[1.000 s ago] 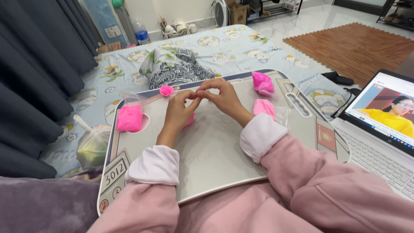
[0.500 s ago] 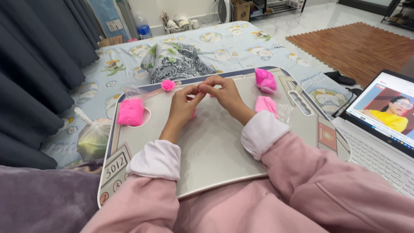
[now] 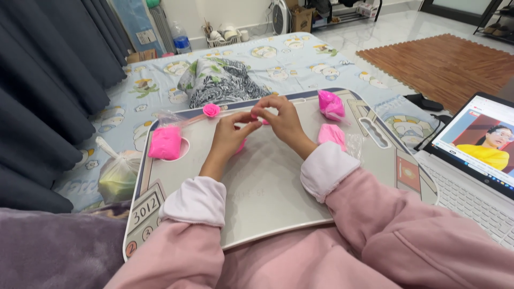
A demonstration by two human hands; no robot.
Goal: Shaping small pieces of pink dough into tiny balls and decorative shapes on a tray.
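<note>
Over the middle of a white lap tray (image 3: 267, 192), my left hand (image 3: 229, 135) and my right hand (image 3: 281, 119) meet fingertip to fingertip, pinching a small piece of pink clay (image 3: 262, 119) between them. More pink shows under the left palm. A small pink clay rose (image 3: 211, 110) lies on the tray's far edge, just beyond my left hand. A bagged pink clay block (image 3: 165, 142) rests in the tray's left cup hollow. Two more bagged pink lumps lie to the right, one far (image 3: 331, 103) and one nearer (image 3: 332, 134).
An open laptop (image 3: 476, 160) with a lit screen sits at the right. A knotted plastic bag with something green (image 3: 118, 174) lies left of the tray. A patterned cloth bundle (image 3: 225, 80) rests on the cartoon-print bedsheet beyond. Dark curtains hang at the left.
Both hands stay together on the small pink piece with only slight finger movement. The view has shifted a little.
</note>
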